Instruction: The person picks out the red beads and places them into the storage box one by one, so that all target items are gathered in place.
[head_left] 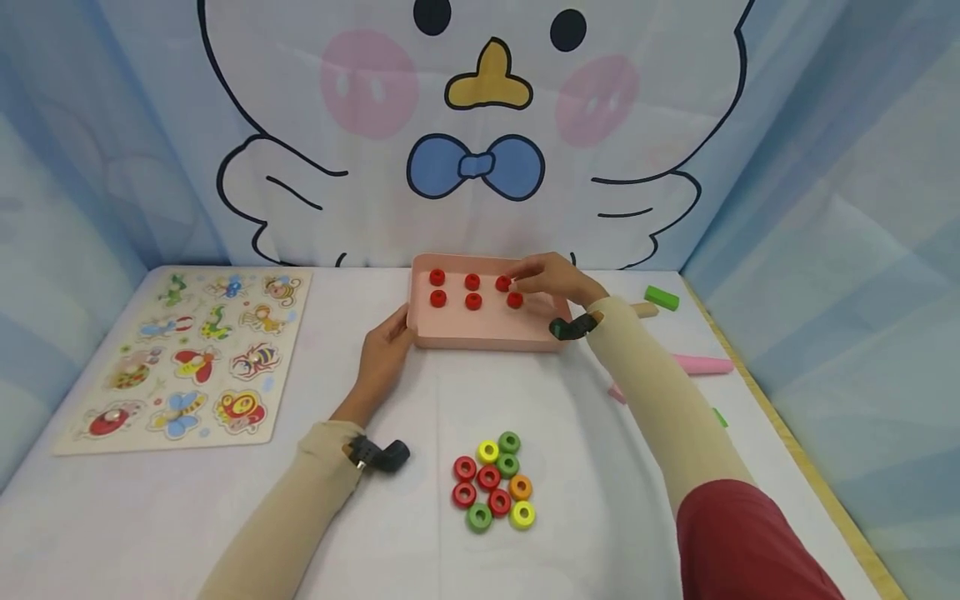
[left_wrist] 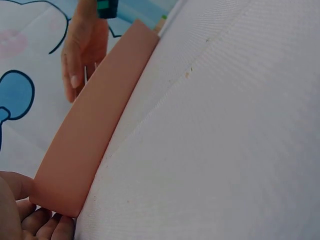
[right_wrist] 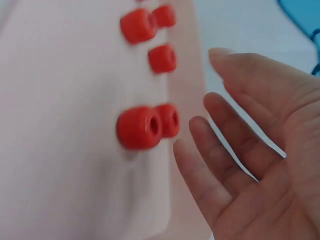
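A pink tray (head_left: 487, 340) (left_wrist: 95, 125) (right_wrist: 60, 100) sits at the middle back of the white table. Inside it stand several red rings (head_left: 472, 282) (right_wrist: 140, 127) in two rows. My left hand (head_left: 386, 342) (left_wrist: 30, 215) grips the tray's near left corner, thumb on the end wall and fingers curled beneath. Over the tray's right part hovers my right hand (head_left: 551, 279) (left_wrist: 82, 50) (right_wrist: 240, 130), fingers relaxed and spread, holding nothing, its fingertips just right of the nearest red rings. A pile of red, green, yellow and orange rings (head_left: 492, 483) lies on the table in front.
An insect puzzle board (head_left: 183, 358) lies at the left. At the right are a green block (head_left: 662, 297), a wooden piece (head_left: 647, 310) and a pink stick (head_left: 701, 364), near the table's right edge. A cartoon cloth backdrop closes off the back and sides.
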